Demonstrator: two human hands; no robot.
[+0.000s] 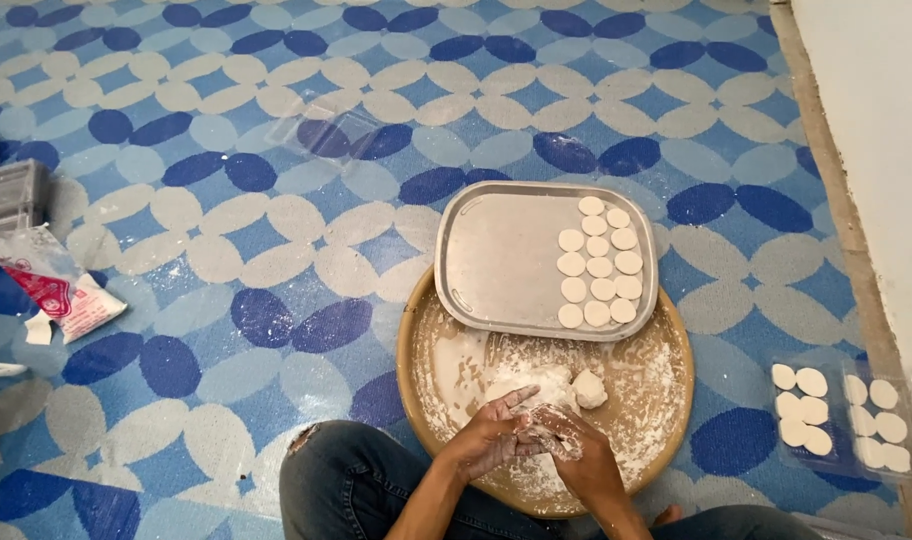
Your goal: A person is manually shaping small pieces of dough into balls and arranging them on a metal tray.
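Flour bag, far left on mat. L hand & R hand: fingers curled, pressed together on dough piece, over round floured tray. Dough ball just beside. Metal tray w/ discs. Plastic box, far right.

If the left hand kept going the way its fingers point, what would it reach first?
Probably the small dough lump on the floured round tray: the left hand points up and right toward it. Depth is hard to judge.

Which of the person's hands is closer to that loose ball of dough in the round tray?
Right. The right hand lies just below the dough ball, nearly touching; the left hand is farther, down to its left.
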